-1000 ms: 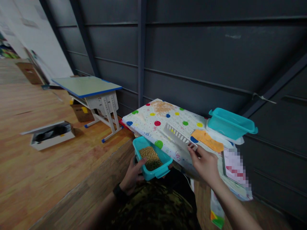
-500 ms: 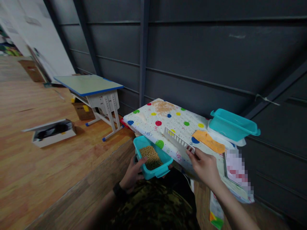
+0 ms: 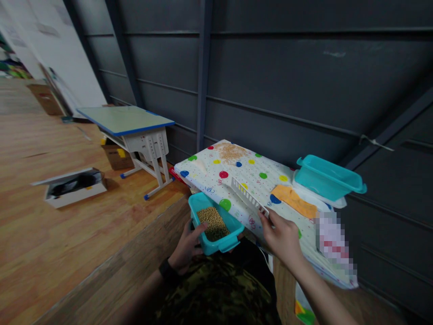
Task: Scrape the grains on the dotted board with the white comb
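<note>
My left hand [image 3: 187, 243] grips the near left side of a turquoise plastic container [image 3: 233, 221], its thumb over the rim. Inside lie round, tan soybeans [image 3: 212, 220], with a darker green patch among them at the near end. The container is held just below the front edge of the dotted table cover [image 3: 240, 212]. My right hand [image 3: 282, 232] is closed on the near end of a white slotted plastic strip [image 3: 248, 195], which stands on edge over the cloth. Farther back on the table, small tan grains [image 3: 230, 152] are spread out.
At the table's right stands a second turquoise container [image 3: 329, 178] on a white lid. An orange cloth [image 3: 294, 201] and a blurred-out item [image 3: 334, 241] lie nearer me. A desk [image 3: 128, 119] and an open white box [image 3: 76, 187] stand left; a dark panelled wall [image 3: 270, 81] rises behind.
My right hand has shifted slightly left along with the strip's near end. My left hand and the container of soybeans look almost unmoved.
</note>
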`<state>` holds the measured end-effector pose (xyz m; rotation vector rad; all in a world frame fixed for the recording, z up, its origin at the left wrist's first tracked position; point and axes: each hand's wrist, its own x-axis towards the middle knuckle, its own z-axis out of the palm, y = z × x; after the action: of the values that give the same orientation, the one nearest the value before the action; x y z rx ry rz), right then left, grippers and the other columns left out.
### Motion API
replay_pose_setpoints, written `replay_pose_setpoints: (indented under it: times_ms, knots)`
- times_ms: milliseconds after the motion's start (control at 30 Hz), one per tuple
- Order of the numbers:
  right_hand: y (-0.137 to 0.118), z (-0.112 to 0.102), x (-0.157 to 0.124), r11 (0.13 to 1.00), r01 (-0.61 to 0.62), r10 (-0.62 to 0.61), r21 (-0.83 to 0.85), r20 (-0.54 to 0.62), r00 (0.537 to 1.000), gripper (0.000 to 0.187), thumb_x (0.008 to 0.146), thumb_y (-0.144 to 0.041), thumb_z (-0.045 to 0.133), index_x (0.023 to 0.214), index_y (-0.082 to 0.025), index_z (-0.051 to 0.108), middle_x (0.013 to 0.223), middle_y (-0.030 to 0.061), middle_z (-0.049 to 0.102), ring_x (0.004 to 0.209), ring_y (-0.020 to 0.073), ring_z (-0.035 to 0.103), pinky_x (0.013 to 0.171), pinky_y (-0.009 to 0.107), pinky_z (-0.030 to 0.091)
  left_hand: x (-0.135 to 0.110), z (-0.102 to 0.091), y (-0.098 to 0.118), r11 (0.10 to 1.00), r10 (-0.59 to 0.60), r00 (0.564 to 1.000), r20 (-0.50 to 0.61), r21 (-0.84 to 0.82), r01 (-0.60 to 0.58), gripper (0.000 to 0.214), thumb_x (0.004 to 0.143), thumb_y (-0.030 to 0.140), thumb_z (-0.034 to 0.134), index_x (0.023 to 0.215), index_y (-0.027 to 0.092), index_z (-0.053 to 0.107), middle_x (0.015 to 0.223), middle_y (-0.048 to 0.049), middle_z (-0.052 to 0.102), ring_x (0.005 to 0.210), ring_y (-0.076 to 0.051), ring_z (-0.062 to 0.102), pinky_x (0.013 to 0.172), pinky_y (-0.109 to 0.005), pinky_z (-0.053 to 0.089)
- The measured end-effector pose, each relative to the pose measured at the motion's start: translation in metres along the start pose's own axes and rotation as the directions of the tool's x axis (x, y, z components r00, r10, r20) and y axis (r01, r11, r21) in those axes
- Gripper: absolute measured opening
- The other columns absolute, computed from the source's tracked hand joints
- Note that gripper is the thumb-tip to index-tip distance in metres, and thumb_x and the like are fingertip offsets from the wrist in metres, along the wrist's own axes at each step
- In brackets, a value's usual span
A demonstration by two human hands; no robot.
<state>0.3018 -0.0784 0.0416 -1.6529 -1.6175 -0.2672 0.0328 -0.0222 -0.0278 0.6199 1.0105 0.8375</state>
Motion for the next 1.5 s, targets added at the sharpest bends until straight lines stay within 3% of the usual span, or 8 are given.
replay_pose_setpoints:
  times_ms: [167,267,500,633,967,1167,1300,1500]
  knots:
    - [-0.001,-0.002,0.001,0.997,-0.038,0.035,0.067,0.043,0.998,0.043,0.104,-0.051,0.057,0.074,-0.026,0.072,0.061,0.0047,0.071,0.052,0.0207,0.064,0.054,0.03,0.045,0.003,-0.002,0.0,1.0,-0.007,1.0,0.004,0.007,0.007,0.085,0.086,0.054,0.091,0.156,0.026,0.052,0.146,-0.0218,0.074,0.111,-0.038,0.083,0.079,-0.048,0.071]
    - [0.008,0.0,0.023,0.985,-0.124,0.12,0.118,0.04,0.992,0.05,0.1,-0.059,0.061,0.063,-0.025,0.06,0.053,0.0007,0.061,0.048,0.017,0.053,0.051,0.029,0.037,0.004,-0.003,0.0,1.0,-0.004,1.0,-0.005,-0.016,0.004,0.085,0.083,0.054,0.093,0.153,0.027,0.053,0.148,-0.0208,0.073,0.116,-0.042,0.081,0.083,-0.051,0.071]
    - [0.053,0.047,0.112,0.965,-0.214,0.21,0.151,0.037,0.977,0.046,0.094,-0.062,0.063,0.068,-0.024,0.061,0.054,0.0,0.058,0.058,0.0183,0.051,0.057,0.029,0.036,0.007,-0.006,0.002,1.0,0.01,1.0,-0.016,-0.003,-0.01,0.089,0.083,0.055,0.094,0.156,0.027,0.052,0.141,-0.0215,0.077,0.112,-0.04,0.083,0.082,-0.049,0.071]
    - [0.07,0.065,0.131,0.966,-0.225,0.219,0.129,0.064,0.974,0.039,0.091,-0.054,0.063,0.067,-0.024,0.058,0.058,0.0006,0.059,0.06,0.0184,0.05,0.06,0.031,0.034,0.007,-0.01,0.001,0.999,0.037,0.999,-0.017,0.003,-0.037,0.085,0.084,0.053,0.093,0.155,0.028,0.054,0.145,-0.0199,0.076,0.11,-0.039,0.083,0.07,-0.042,0.071]
    - [0.078,0.071,0.124,0.976,-0.203,0.194,0.084,0.106,0.975,0.035,0.088,-0.05,0.059,0.064,-0.027,0.049,0.059,-0.0007,0.053,0.061,0.0182,0.045,0.062,0.032,0.029,0.012,-0.014,-0.001,0.999,0.03,0.999,-0.028,-0.028,-0.03,0.09,0.083,0.053,0.093,0.157,0.026,0.05,0.144,-0.0224,0.075,0.113,-0.041,0.083,0.076,-0.046,0.072]
    - [0.069,0.06,0.107,0.972,-0.184,0.166,0.149,0.122,0.978,0.049,0.091,-0.064,0.059,0.061,-0.027,0.046,0.056,-0.0014,0.048,0.059,0.0166,0.043,0.06,0.032,0.031,0.008,-0.012,0.005,0.998,0.033,0.999,-0.016,-0.06,-0.034,0.089,0.084,0.047,0.093,0.158,0.026,0.049,0.148,-0.0223,0.073,0.117,-0.041,0.081,0.08,-0.048,0.073]
    - [0.058,0.05,0.091,0.955,-0.167,0.134,0.244,0.149,0.98,0.057,0.09,-0.073,0.058,0.059,-0.026,0.05,0.055,-0.0006,0.05,0.057,0.016,0.044,0.057,0.031,0.032,0.007,-0.011,0.006,0.998,0.026,0.999,-0.033,-0.059,-0.028,0.092,0.083,0.048,0.094,0.158,0.025,0.048,0.149,-0.023,0.073,0.115,-0.041,0.082,0.079,-0.048,0.073]
    - [0.028,0.028,0.047,0.934,-0.2,0.148,0.297,0.189,0.971,0.055,0.092,-0.067,0.065,0.06,-0.024,0.055,0.054,-0.0019,0.05,0.054,0.0149,0.044,0.053,0.029,0.031,0.007,-0.008,0.007,0.998,0.028,0.997,-0.067,-0.056,-0.032,0.095,0.083,0.045,0.095,0.161,0.025,0.045,0.149,-0.0232,0.073,0.106,-0.04,0.084,0.075,-0.05,0.073]
